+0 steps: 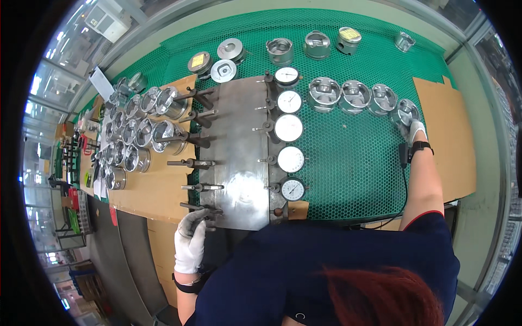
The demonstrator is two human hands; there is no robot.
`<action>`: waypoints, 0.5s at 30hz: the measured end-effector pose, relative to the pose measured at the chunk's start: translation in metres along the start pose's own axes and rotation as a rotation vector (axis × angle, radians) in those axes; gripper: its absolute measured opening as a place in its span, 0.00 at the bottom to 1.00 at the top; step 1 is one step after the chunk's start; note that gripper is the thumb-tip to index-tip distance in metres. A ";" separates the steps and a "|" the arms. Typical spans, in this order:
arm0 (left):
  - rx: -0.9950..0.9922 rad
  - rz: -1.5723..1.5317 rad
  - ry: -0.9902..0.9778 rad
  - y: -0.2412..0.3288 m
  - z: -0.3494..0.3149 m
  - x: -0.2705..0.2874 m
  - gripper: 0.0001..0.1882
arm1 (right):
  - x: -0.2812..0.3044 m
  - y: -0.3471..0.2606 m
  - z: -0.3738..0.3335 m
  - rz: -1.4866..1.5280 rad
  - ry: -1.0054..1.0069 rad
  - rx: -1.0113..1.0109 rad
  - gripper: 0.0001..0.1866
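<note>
At the right end of a short row, my right hand [415, 130], in a white glove, has its fingers around the side of a metal piston [406, 112]. Three more pistons [355, 96] stand to the left of it on the green mat. My left hand [190, 244], gloved white with grey fingertips, is by the front left corner of a flat steel plate [242, 157]. Its fingers are curled close to a dark metal clamp rod [202, 208]; what they hold, if anything, is hidden.
Several dial gauges [288, 128] line the plate's right edge, and clamp arms [197, 163] its left. Many pistons [144, 133] stand on cardboard [157, 190] at left. More pistons [280, 51] stand along the back of the mat [348, 163]. A cable [406, 185] hangs by my right wrist.
</note>
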State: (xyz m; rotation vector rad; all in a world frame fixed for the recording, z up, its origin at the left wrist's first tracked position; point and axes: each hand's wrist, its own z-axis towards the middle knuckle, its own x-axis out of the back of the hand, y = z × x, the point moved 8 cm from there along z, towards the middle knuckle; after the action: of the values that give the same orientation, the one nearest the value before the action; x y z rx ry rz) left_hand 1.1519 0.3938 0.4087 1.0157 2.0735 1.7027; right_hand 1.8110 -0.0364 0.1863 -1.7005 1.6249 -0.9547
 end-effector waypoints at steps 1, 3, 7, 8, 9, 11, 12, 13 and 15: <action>0.011 -0.017 0.016 0.003 -0.001 -0.001 0.17 | -0.003 -0.006 0.009 -0.027 -0.036 -0.006 0.13; 0.015 0.003 0.023 0.005 -0.002 -0.002 0.16 | -0.004 -0.009 0.026 -0.085 0.027 -0.049 0.13; -0.054 0.237 0.026 0.015 -0.005 -0.003 0.15 | -0.025 -0.006 0.017 -0.022 -0.195 0.116 0.20; -0.065 0.222 -0.001 0.016 -0.004 -0.008 0.14 | -0.028 -0.016 -0.007 -0.398 -0.305 0.354 0.21; -0.069 0.218 -0.007 0.017 0.001 -0.008 0.14 | -0.032 -0.024 -0.038 -0.866 -0.301 0.678 0.24; -0.227 0.290 -0.100 0.022 0.036 -0.001 0.15 | 0.060 0.005 0.004 -0.410 -0.402 0.542 0.32; -0.300 0.508 -0.012 0.035 0.028 0.011 0.16 | 0.050 0.045 0.004 0.290 -0.180 -0.025 0.35; -0.383 0.693 0.019 0.042 0.029 0.022 0.17 | 0.053 0.056 -0.009 0.264 -0.179 0.001 0.35; -0.179 0.560 0.094 0.010 0.051 0.064 0.19 | 0.096 0.088 -0.019 0.282 -0.103 -0.037 0.35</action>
State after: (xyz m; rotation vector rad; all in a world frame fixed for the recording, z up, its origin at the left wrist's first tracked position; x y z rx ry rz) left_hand 1.1401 0.4751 0.4185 1.5864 1.7423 2.1810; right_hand 1.7451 -0.1378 0.1347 -1.4680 1.7644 -0.6922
